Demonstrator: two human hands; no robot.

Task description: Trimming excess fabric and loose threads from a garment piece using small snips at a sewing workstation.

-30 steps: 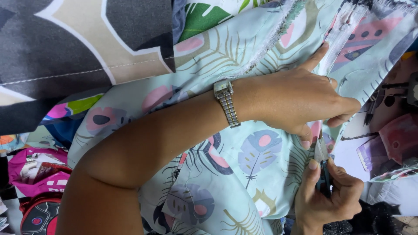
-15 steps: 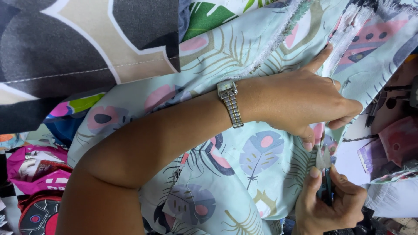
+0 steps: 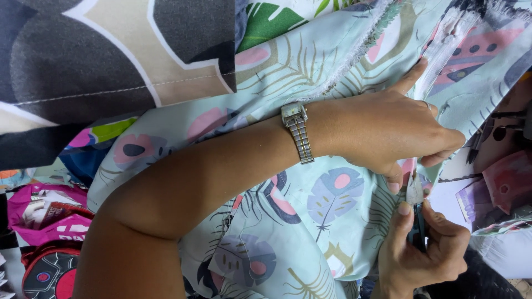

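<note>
A pale blue fabric (image 3: 310,221) printed with feathers and pink ovals lies spread under both arms. My left hand (image 3: 388,130), with a metal wristwatch (image 3: 296,133) on the wrist, lies across it and pinches its frayed edge at the right, one finger stretched up along the seam. Just below, my right hand (image 3: 424,249) grips a small dark cutting tool (image 3: 418,232), its tip at a little strip of the fabric edge (image 3: 414,191) held between the two hands. The tool's blades are hidden by the fingers.
A beige, grey and black patterned cloth (image 3: 111,61) lies at the top left, with a green leaf print (image 3: 271,19) beside it. Pink and red packets (image 3: 44,216) sit at the lower left. Pink and purple scraps (image 3: 499,182) lie at the right.
The left hand keeps its pinch on the fabric edge. The right hand with the tool has shifted slightly, staying just under that pinch.
</note>
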